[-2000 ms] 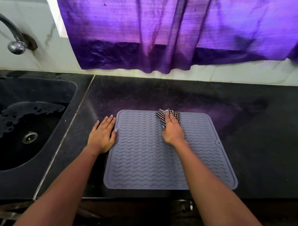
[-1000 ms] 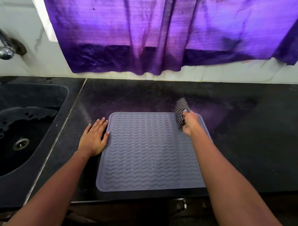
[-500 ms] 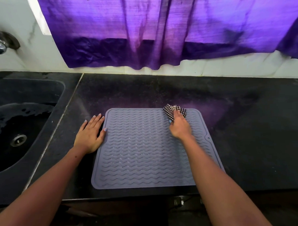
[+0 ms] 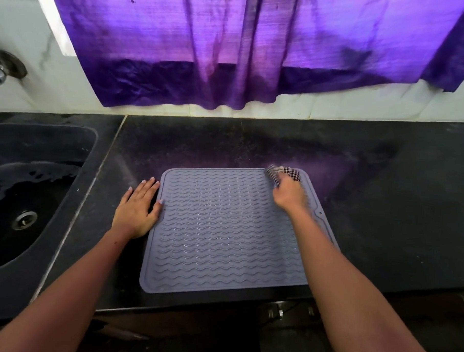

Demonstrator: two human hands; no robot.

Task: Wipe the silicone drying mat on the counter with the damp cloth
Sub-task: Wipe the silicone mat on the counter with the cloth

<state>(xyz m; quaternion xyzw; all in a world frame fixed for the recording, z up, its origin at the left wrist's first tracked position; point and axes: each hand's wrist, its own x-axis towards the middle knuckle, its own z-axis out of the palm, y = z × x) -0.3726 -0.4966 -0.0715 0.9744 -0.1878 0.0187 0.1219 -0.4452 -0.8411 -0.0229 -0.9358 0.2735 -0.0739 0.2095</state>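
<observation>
Mat [image 4: 228, 229]: grey silicone with wavy ridges, lying flat on the black desk [image 4: 386, 195] at centre frame, its lower edge close to the desk's front lip.

Cloth [image 4: 285, 172]: checked, bunched, sitting on the mat's upper right corner, partly under the fingers.

Right hand [image 4: 288, 193]: fingers curling around the cloth and pressing it down onto the mat; outline blurred, suggesting a quick stroke.

Left hand [image 4: 136, 209]: lying flat with fingers straight, holding nothing, palm on the desk against the mat's left edge, thumb tip touching the rim.

Sink [image 4: 72, 135]: at left of frame, wet inside.

Curtain [image 4: 246, 42]: purple, hanging across the top of the frame.

Step in hand, as judged: wiping the upper band of the mat. To do it well:
- running strokes along the ridges so the cloth reaches into the grooves;
- overlapping each pass while working down toward the lower edge;
- keeping the left hand bracing the rim so the mat is not sliding rightward;
- spreading the cloth flatter for wider contact;
- covering the raised border and corners too.
</observation>
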